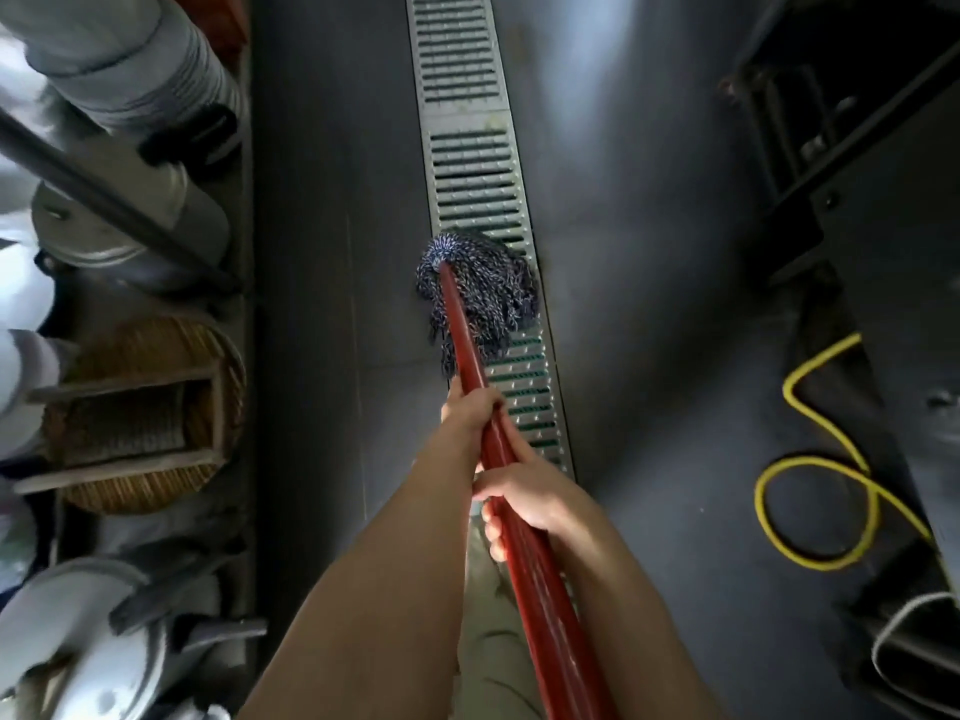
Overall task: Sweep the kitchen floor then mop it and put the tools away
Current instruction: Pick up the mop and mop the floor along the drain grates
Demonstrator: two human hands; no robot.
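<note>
Mop handle (524, 537): red pole, running from 6 o'clock at the near edge up toward centre, tilted slightly to 11 o'clock; gripped by both hands.
Right hand (524, 493): nearer of the two, fingers curled round the handle from the right side, thumb lying over the top.
Left hand (470, 407): just beyond the right hand, fingers wrapped round the handle from the left.
Trouser leg (488, 662): pale fabric, visible between the forearms below the handle.
Mop head (480, 288): dark blue and white string strands, at centre, resting on the floor and overlapping the left part of the drain grate.
Drain grate (478, 168): slotted metal channel, running from centre up to 12 o'clock, continuing under the mop head toward the hands.
Floor (332, 252): dark grey, glossy, on both sides of the grate.
Yellow hose (815, 491): looped on the floor at 4 o'clock, well apart from the mop.
Woven basket (145, 413): round, at 9 o'clock among stored items.
Metal pots (130, 220): stacked at 10 o'clock, blurred.
Dark equipment (857, 148): at 2 o'clock, detail unclear.
</note>
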